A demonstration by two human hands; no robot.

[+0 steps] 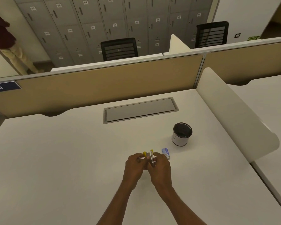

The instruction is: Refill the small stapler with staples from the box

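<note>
Stapler (pixel 148 157) between both hands (pixel 148 166), hinged open.

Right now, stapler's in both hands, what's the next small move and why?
Probably free the right hand and reach for the box. The stapler looks hinged open between both hands, its yellow ends apart, with the left hand also gripping it. The box lies on the desk just beyond the right hand, and no staples are visible yet.
</note>
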